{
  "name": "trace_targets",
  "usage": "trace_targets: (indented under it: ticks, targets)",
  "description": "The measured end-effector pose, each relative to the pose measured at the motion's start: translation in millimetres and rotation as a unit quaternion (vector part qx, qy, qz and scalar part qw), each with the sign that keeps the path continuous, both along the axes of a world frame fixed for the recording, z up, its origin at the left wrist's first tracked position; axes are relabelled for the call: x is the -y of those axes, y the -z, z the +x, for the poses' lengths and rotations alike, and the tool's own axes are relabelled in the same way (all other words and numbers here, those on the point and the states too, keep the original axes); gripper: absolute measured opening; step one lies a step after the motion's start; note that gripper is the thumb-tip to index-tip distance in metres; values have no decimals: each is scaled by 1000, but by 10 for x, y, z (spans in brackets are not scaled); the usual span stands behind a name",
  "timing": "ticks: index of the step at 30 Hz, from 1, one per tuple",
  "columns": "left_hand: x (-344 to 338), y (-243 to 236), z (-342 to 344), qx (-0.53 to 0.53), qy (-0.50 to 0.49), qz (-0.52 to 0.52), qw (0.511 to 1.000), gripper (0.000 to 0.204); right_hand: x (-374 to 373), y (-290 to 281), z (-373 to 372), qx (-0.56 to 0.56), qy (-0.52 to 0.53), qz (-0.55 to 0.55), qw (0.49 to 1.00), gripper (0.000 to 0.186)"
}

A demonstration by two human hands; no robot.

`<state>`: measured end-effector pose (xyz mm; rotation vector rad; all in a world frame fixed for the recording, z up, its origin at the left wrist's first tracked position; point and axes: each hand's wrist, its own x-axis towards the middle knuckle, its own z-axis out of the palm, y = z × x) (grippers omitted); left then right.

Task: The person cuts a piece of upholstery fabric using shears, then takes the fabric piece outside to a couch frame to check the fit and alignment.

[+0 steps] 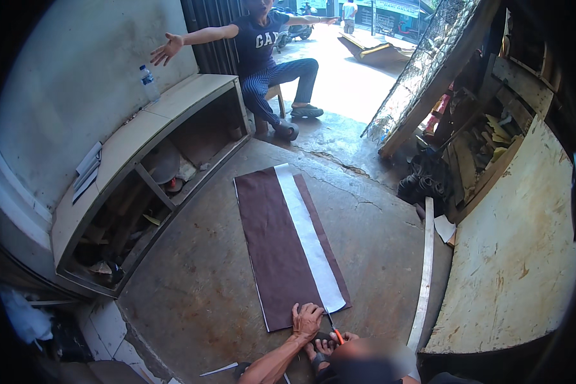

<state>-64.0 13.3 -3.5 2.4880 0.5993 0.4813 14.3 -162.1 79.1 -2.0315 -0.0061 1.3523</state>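
A maroon sheet of material (272,243) lies on the concrete floor, with a pale edge along its left side. Lengthwise over it runs a silvery-white strip (307,238), rounded at its near end. My left hand (308,321) rests on the sheet's near edge, beside the strip, fingers apart and pressing down. In my right hand (348,338), partly hidden by a blurred patch, is a pair of orange-handled scissors (339,335). Their blades point away from me at the near edge of the sheet, by the strip's end. A sandalled foot (321,349) is close beside both hands.
A low tiled shelf unit (166,105) stands left, with a water bottle (148,83) on top. Beyond, a seated person (262,57) spreads both arms. At right lie a long pale slat (424,275) and a leaning board (512,249); a thin white offcut (219,370) lies near me.
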Motion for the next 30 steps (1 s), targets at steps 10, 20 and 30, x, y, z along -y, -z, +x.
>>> trace_targets:
  ticks: [10,20,30]
  targets:
    - [7,-13,-3,-11,-6,9,1000,12,-73,-242,36,-7,-30,-29,999,61]
    - [-6,-21,16,-12,-3,-1,1000,12,-45,-161,39,-4,-27,-10,1000,60]
    - [24,-21,-5,1,-14,-26,1000,11,-44,-53,31,-43,15,2,999,56]
